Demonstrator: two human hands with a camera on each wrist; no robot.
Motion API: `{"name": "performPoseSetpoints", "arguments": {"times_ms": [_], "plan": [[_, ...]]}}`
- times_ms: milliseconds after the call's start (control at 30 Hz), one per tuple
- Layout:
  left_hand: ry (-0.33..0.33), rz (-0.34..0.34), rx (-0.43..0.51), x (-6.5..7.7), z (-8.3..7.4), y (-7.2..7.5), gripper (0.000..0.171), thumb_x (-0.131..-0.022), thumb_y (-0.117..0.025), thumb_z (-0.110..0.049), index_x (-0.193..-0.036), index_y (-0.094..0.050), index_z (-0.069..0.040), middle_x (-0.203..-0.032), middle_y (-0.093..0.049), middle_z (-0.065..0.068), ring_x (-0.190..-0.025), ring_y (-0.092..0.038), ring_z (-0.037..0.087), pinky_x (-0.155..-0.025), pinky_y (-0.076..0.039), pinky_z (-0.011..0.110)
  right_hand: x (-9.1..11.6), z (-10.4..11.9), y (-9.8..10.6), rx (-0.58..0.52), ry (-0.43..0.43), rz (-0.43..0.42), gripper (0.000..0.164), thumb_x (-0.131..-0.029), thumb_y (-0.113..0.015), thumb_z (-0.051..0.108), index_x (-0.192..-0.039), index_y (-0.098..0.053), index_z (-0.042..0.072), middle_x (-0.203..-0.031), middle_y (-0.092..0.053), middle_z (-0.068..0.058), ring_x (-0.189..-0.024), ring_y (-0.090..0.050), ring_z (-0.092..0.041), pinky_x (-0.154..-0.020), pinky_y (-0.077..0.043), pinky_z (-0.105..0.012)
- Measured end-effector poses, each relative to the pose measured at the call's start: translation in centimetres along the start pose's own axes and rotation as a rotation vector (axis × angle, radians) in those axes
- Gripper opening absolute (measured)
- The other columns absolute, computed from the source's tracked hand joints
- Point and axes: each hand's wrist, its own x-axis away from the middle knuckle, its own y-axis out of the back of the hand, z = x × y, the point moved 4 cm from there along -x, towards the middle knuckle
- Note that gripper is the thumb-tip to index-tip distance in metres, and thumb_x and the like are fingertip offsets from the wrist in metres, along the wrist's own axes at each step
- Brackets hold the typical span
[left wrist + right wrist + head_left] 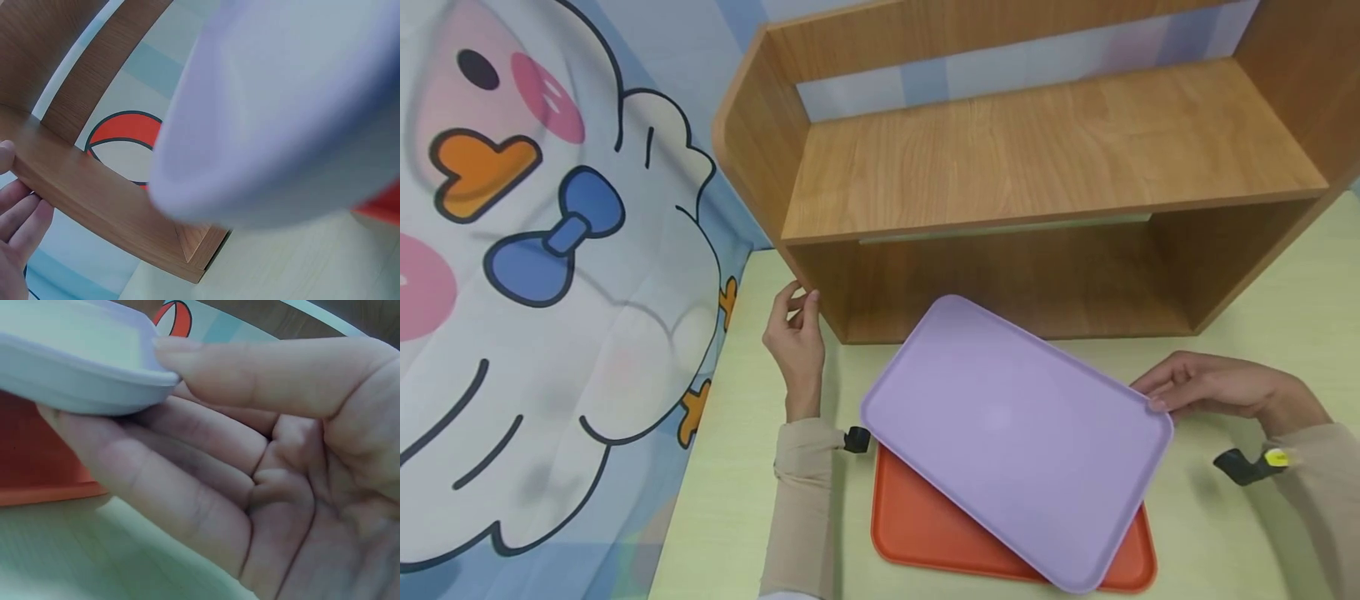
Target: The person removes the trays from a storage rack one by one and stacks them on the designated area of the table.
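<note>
My right hand pinches the right corner of a lilac tray, thumb on the rim and fingers beneath, as the right wrist view shows close up. The tray is tilted over a red-orange tray and covers most of it. At the far left, my left hand holds the front edge of the wooden shelf unit's left side panel. In the left wrist view, the thumb and fingers lie on either side of that edge. A blurred lilac tray fills much of that view.
The two-level wooden shelf unit stands at the back of the pale green-yellow table. A cloth with a cartoon bird hangs along the left side. Small black devices are strapped to both wrists.
</note>
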Motion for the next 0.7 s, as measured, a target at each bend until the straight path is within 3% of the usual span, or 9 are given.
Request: {"name": "performPoseSetpoints", "arguments": {"times_ms": [500, 700], "plan": [[0.011, 0.008, 0.004, 0.01, 0.04, 0.04, 0.027, -0.089, -0.060, -0.032, -0.114, -0.063, -0.022, -0.097, -0.066, -0.003, -0.081, -0.064, 0.010, -0.071, -0.054, 0.027, 0.45, -0.08, 0.73, 0.005, -0.109, 0.017, 0.039, -0.092, -0.030, -0.012, -0.128, -0.045, -0.011, -0.111, -0.061, -0.022, -0.097, -0.062, -0.020, -0.084, -0.051, -0.041], [0.010, 0.004, 0.004, -0.05, 0.04, -0.03, 0.028, -0.088, -0.061, -0.030, -0.114, -0.063, -0.019, -0.099, -0.066, -0.003, -0.082, -0.063, 0.010, -0.071, -0.055, 0.028, 0.63, -0.16, 0.99, -0.007, -0.196, -0.006, 0.037, -0.093, -0.031, -0.008, -0.127, -0.047, -0.009, -0.110, -0.062, -0.020, -0.095, -0.062, -0.018, -0.084, -0.051, -0.039]]}}
